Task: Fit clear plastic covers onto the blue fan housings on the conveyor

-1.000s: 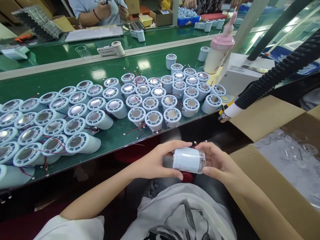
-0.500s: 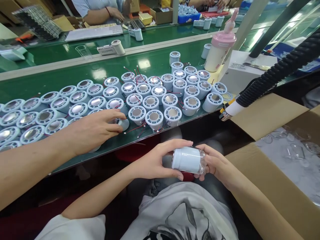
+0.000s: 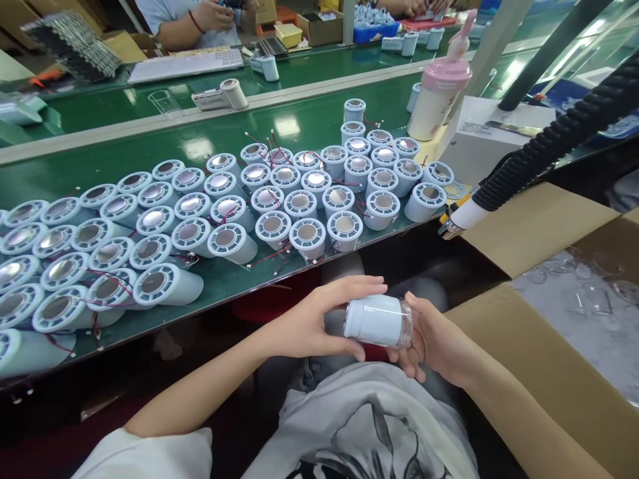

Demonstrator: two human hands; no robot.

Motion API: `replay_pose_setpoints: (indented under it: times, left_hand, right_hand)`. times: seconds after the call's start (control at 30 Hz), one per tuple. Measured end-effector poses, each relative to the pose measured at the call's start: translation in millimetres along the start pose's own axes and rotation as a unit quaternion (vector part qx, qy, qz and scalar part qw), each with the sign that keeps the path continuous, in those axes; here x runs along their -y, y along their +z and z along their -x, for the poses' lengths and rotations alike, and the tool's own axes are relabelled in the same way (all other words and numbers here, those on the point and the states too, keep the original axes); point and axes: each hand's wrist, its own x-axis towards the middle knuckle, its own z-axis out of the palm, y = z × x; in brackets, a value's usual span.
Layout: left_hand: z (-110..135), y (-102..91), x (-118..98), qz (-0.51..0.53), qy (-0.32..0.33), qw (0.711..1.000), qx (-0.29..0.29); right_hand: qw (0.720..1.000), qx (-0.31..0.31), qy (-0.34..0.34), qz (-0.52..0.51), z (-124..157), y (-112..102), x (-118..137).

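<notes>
The left hand [image 3: 319,319] and right hand [image 3: 439,339] hold a pale blue cylinder [image 3: 374,321] between them. It lies on its side above the lap, near the body and clear of the counter [image 3: 150,143]. The left hand is closed around the cylinder's left end, fingers over the top and thumb beneath. The right hand cups the other end, where a clear cap [image 3: 405,324] sits, with the palm against it and the fingers curled under. Holding it sideways seems to let each hand bear on one end, and the lap gives room that the crowded counter edge does not.

Many more cylinders [image 3: 299,203] stand close together on the green counter, grilled faces up. A few at the near left lie tipped over, perhaps because they are so crowded. Thin red wires [image 3: 269,256] trail from some toward the near edge, where a reaching hand could catch them. To the right, an open cardboard box [image 3: 529,226] holds clear cups [image 3: 589,293], close to the right hand. A black ribbed hose [image 3: 549,143] slants down over its flap, its nozzle at the counter's corner. Farther off stand a pink-topped bottle [image 3: 439,100] and a white box [image 3: 479,146]. Another person [image 3: 200,20] works at the far side.
</notes>
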Motion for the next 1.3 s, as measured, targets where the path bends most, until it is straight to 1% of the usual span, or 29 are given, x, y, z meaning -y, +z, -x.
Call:
replay_pose_setpoints:
  times: [0.07,0.17,0.27,0.33,0.37,0.4,0.43,0.47,0.5,0.53,0.57,0.6,0.63,0.67,0.7,0.73,0.8,0.83,0.87,0.9,0.93,0.97,1.03,1.13,1.23,1.3]
  left_hand:
    - [0,1.0,-2,-0.001,-0.005,1.000,0.001]
    - [0,3.9,-6,0.012,-0.029,0.999,-0.005]
    - [0,6.9,-12,0.026,-0.073,0.997,-0.020]
    - [1,7.9,-17,0.046,-0.117,0.992,-0.025]
    - [1,8.1,-20,0.059,-0.140,0.988,-0.026]
    - [2,8.1,-21,0.073,-0.159,0.984,-0.026]
    - [2,8.1,-23,0.088,-0.173,0.981,-0.026]
    - [2,8.2,-24,0.102,-0.180,0.978,-0.027]
    - [3,8.4,-24,0.115,-0.186,0.975,-0.031]
    - [3,8.7,-24,0.128,-0.190,0.973,-0.036]
    - [3,9.1,-24,0.143,-0.195,0.969,-0.039]
    - [3,9.3,-24,0.157,-0.202,0.966,-0.038]
    - [3,9.3,-23,0.169,-0.208,0.963,-0.031]
    - [3,9.0,-23,0.177,-0.212,0.961,-0.021]
    - [3,8.3,-23,0.177,-0.212,0.961,-0.011]
    - [3,7.3,-23,0.169,-0.207,0.964,-0.003]
    - [3,4.6,-24,0.139,-0.187,0.972,-0.002]
    - [3,3.4,-24,0.127,-0.177,0.976,-0.003]
    - [4,2.5,-24,0.123,-0.172,0.977,-0.002]
    - [4,2.0,-24,0.126,-0.171,0.977,0.002]
    - [5,2.0,-24,0.138,-0.174,0.975,0.007]
    - [5,2.5,-23,0.155,-0.179,0.972,0.010]
    - [7,5.0,-21,0.183,-0.188,0.965,0.013]
    - [9,9.3,-15,0.182,-0.178,0.967,0.006]
    - [10,10.5,-11,0.162,-0.130,0.978,-0.004]
    - [10,9.5,-10,0.157,-0.107,0.982,0.001]
  right_hand:
    - [1.000,0.001,0.020,-0.009,0,0,1]
    - [0.998,-0.005,0.057,-0.014,1,3,4]
    - [0.997,-0.012,0.071,0.034,4,5,5]
    - [0.993,-0.034,0.041,0.104,7,4,4]
    - [0.987,-0.061,0.008,0.148,8,3,3]
    - [0.975,-0.098,-0.040,0.196,9,1,1]
    - [0.954,-0.138,-0.098,0.248,10,-1,0]
    - [0.922,-0.172,-0.168,0.303,10,-3,-2]
    - [0.881,-0.190,-0.245,0.357,10,-5,-4]
    - [0.834,-0.187,-0.321,0.407,10,-7,-5]
    - [0.786,-0.163,-0.390,0.451,9,-9,-6]
    - [0.743,-0.129,-0.442,0.487,9,-11,-7]
    - [0.712,-0.098,-0.474,0.509,9,-11,-8]
    - [0.704,-0.076,-0.484,0.515,8,-12,-8]
    - [0.721,-0.066,-0.472,0.502,9,-12,-8]
    - [0.760,-0.062,-0.445,0.470,9,-11,-9]
    - [0.857,-0.052,-0.367,0.357,10,-10,-10]
    - [0.895,-0.039,-0.333,0.296,11,-10,-10]
    - [0.919,-0.025,-0.308,0.246,11,-10,-11]
    - [0.931,-0.017,-0.295,0.216,12,-10,-12]
    - [0.934,-0.017,-0.291,0.208,12,-10,-12]
    - [0.931,-0.025,-0.291,0.219,13,-10,-13]
    - [0.913,-0.055,-0.300,0.271,15,-10,-12]
    - [0.866,-0.093,-0.338,0.356,17,-7,-10]
    - [0.812,-0.113,-0.386,0.423,20,-4,-8]
    - [0.782,-0.115,-0.414,0.452,23,-3,-8]
